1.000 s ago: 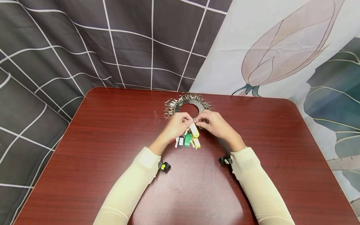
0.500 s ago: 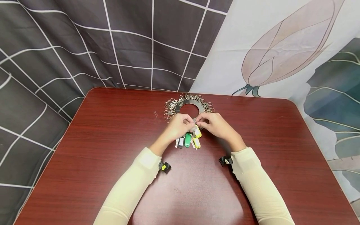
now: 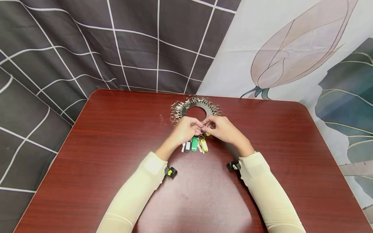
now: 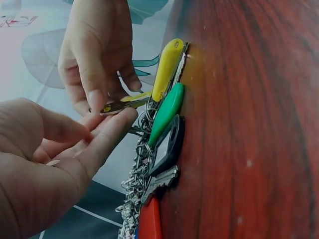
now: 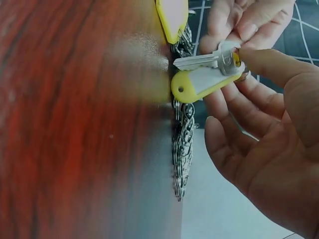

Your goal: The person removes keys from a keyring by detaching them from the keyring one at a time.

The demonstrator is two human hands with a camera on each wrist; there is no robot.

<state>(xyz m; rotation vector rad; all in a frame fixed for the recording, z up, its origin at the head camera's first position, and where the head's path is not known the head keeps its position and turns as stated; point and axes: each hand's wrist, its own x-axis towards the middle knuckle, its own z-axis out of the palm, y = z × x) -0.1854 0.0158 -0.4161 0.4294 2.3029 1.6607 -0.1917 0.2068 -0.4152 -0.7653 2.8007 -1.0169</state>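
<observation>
My right hand (image 3: 220,127) pinches a silver key (image 5: 197,62) and its yellow key tag (image 5: 185,88) between thumb and fingers. Facing it, my left hand (image 3: 187,128) has its fingertips together at the key's small metal ring, though the exact hold is partly hidden. Both hands meet at the front of a grey ring plate (image 3: 208,111) edged with many small metal clasps (image 3: 176,111). Beneath them on the table lie a green tag (image 3: 194,144), a black tag (image 3: 187,146), another yellow tag (image 3: 204,145) and keys.
The dark red wooden table (image 3: 125,129) spreads out on both sides. A grey checked curtain (image 3: 131,48) and a white patterned curtain (image 3: 227,68) hang behind its far edge. In the left wrist view a red tag (image 4: 149,219) lies near the other tags.
The held yellow tag has swung from below the fingertips to the right, and the right hand now covers most of it. My left fingertips have shifted slightly right, closer to the right hand.
</observation>
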